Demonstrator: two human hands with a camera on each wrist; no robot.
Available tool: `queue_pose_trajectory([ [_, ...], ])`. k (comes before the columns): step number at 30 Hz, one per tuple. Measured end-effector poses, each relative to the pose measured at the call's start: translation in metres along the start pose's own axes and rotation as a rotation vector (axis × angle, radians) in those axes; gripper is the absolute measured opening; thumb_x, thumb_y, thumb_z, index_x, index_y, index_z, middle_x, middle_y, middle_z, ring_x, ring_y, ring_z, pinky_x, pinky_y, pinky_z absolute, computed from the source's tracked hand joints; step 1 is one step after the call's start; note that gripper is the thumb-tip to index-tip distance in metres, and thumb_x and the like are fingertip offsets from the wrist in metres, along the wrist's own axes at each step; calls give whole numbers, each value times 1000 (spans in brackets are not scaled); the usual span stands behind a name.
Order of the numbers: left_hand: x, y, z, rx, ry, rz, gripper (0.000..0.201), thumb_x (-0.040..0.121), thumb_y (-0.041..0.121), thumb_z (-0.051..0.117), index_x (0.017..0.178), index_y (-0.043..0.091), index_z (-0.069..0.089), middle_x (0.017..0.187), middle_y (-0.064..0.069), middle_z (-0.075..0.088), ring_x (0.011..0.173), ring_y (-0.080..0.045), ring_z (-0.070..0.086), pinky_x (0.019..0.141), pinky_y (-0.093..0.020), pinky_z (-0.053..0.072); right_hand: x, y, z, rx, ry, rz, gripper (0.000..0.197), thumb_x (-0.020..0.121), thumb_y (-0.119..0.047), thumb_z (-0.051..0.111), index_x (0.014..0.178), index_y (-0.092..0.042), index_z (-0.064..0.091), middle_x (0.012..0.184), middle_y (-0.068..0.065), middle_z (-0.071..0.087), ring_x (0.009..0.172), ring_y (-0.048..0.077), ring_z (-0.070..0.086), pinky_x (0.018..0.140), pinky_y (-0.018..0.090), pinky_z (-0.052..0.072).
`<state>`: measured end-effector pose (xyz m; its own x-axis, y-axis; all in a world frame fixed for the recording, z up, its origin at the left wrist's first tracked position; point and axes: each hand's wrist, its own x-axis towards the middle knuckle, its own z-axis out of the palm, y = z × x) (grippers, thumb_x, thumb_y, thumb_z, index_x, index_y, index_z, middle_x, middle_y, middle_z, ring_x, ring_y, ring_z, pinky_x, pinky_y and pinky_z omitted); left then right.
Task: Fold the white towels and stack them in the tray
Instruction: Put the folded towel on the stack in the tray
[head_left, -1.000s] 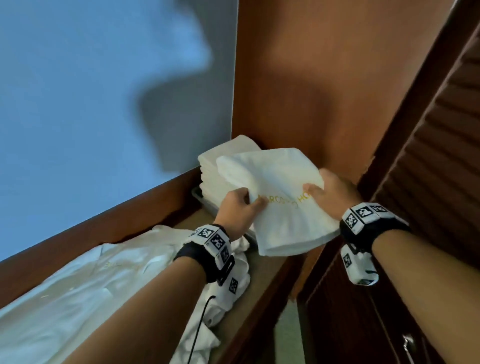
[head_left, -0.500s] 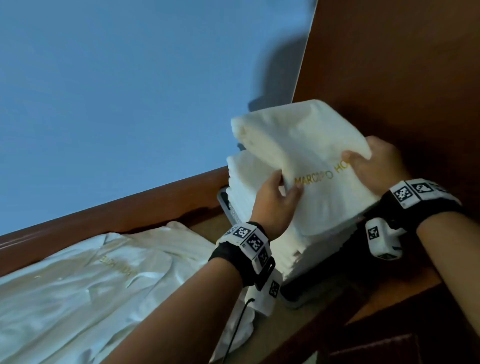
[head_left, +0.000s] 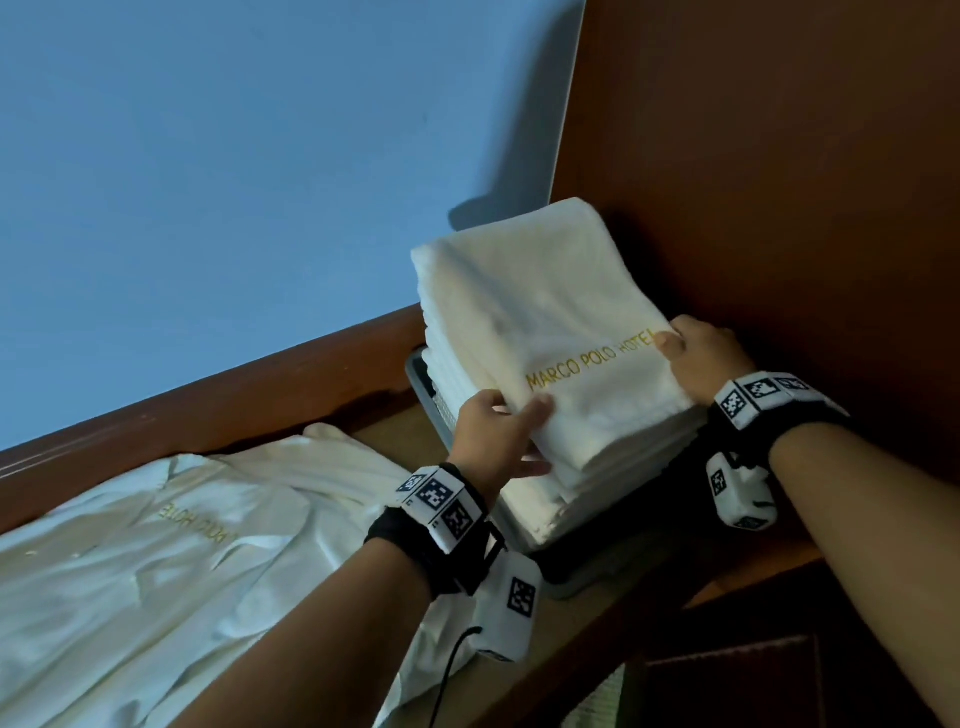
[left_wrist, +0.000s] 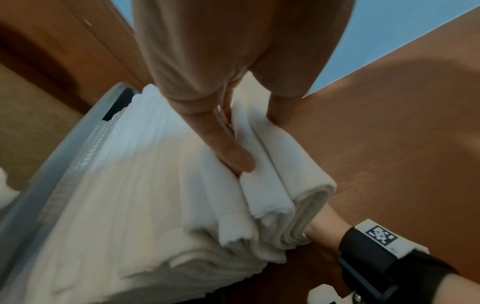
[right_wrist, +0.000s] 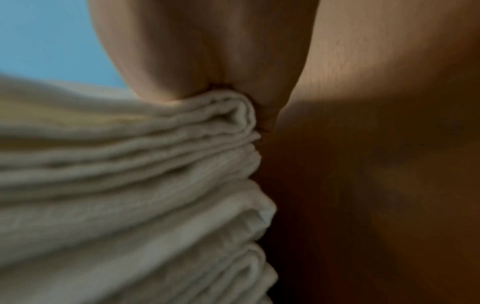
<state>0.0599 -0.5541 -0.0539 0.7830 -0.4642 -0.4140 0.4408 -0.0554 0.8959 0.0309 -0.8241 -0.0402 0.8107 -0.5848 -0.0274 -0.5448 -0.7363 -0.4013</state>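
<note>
Lowered onto stack (head_left: 587, 483): one towel (head_left: 545, 332)

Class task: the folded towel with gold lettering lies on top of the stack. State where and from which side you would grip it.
Grip the folded towel at its two short side edges, left hand from the left, right hand from the right, thumbs on top and fingers underneath. The layered folds stay together there, probably.

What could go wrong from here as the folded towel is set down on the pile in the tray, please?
1. The pile already rises well above the tray rim, so it may lean or topple.
2. The top towel is gripped by the left hand and right hand; letting go unevenly could shift it or open its fold.
3. The wooden panel stands close beside the right hand, crowding it.
</note>
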Motion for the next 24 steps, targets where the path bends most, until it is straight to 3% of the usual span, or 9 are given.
queue_pose_trajectory([
  [3,5,8,-11,109,27,15,59,88,44,75,122,0,55,99,-18,71,71,-26,71,61,-37,59,-3,-8,1,-149,36,7,25,102,-32,48,96,-8,51,106,26,62,92,41,58,73,39,42],
  [5,17,20,-25,417,183,168,80,84,66,67,136,9,47,120,-16,66,99,-30,68,84,-46,58,-8,-22,-4,-308,169,-75,28,97,-33,55,112,-9,56,118,20,58,107,39,52,82,44,43],
  [7,28,37,-38,806,326,432,81,89,71,53,148,16,39,143,-12,51,128,-33,50,107,-48,43,-18,-41,-3,-341,269,-220,42,92,-43,56,123,-15,57,129,11,54,114,35,46,92,47,40],
  [9,43,59,-43,1094,329,670,77,92,71,42,154,25,33,157,-8,36,144,-34,30,117,-50,28,-30,-59,6,-264,198,-324,61,87,-64,46,134,-26,53,142,4,48,124,32,42,100,48,36],
  [10,52,71,-43,1239,279,708,77,93,73,37,156,30,29,163,-6,26,150,-34,18,120,-52,20,-34,-65,13,-236,104,-322,71,84,-75,38,141,-33,45,152,2,39,134,31,36,106,51,31],
  [13,91,82,-52,1578,105,552,83,89,82,31,159,44,10,170,1,-6,154,-34,-14,122,-56,-1,-41,-67,37,-210,-224,-194,97,67,-98,20,151,-51,7,167,-3,-5,152,31,-4,116,65,6],
  [15,114,75,-62,1668,39,457,88,84,86,30,158,47,1,169,5,-16,153,-34,-19,123,-59,2,-44,-63,51,-237,-290,-158,108,55,-103,12,150,-55,-4,165,-3,-19,151,31,-16,115,68,-1],
  [21,145,64,-69,1654,-22,387,90,83,85,37,156,50,-4,166,10,-24,153,-32,-20,120,-62,11,-33,-64,71,-302,-307,-132,106,58,-104,17,150,-56,-8,164,-1,-23,150,31,-19,115,68,-4],
  [24,137,69,-72,1627,-82,387,102,73,93,32,158,47,1,167,5,-21,152,-34,-23,124,-59,11,-34,-62,67,-307,-309,-132,108,55,-105,19,149,-57,-8,164,-3,-23,151,30,-19,115,68,-4],
])
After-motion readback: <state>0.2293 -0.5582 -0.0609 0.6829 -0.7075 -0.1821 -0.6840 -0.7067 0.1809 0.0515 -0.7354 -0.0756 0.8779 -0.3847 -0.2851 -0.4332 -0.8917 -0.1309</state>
